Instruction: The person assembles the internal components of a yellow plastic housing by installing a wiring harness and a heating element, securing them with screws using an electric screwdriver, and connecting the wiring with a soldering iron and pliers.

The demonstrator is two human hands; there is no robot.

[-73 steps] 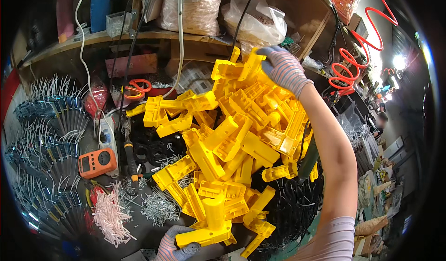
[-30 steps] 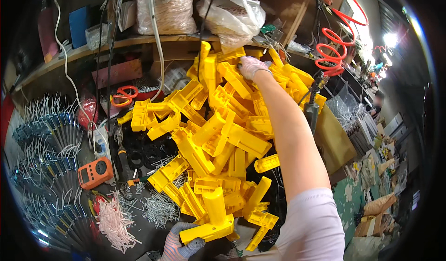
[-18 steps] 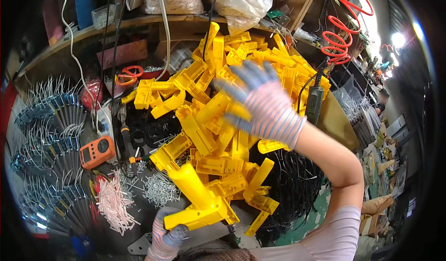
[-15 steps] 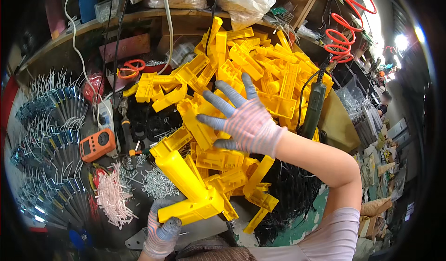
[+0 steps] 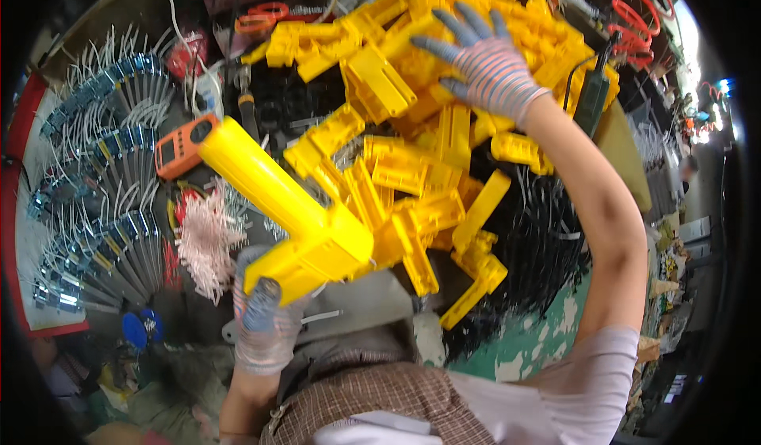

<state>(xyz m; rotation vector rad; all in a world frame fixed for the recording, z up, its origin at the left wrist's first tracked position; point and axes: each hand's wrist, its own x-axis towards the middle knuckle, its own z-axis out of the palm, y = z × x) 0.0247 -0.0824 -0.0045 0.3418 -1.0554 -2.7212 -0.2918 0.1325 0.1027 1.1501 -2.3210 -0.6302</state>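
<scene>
My left hand (image 5: 264, 310), in a striped glove with grey fingertips, grips one end of a yellow L-shaped plastic housing (image 5: 317, 243) near my lap. The housing's long rounded arm points up and to the left. My right hand (image 5: 493, 66), gloved the same way, reaches over a big heap of yellow plastic shells (image 5: 380, 84) with its fingers spread. It holds nothing that I can see; whether its fingertips touch the shells I cannot tell. More loose shells lie between the two hands.
On the left, an orange meter (image 5: 186, 145) lies by rows of wired circuit boards (image 5: 119, 156). Pale pink sleeves (image 5: 208, 243) are piled below the meter. Orange-handled scissors (image 5: 261, 19) lie at the back. Black cables (image 5: 547, 231), a dark green electric screwdriver (image 5: 593, 100) and a red coiled hose (image 5: 638, 29) are right.
My view has shifted, so the bench sits higher and further left in part. The left hand still holds the yellow housing, now raised and nearer. My right hand remains spread, further back over the heap.
</scene>
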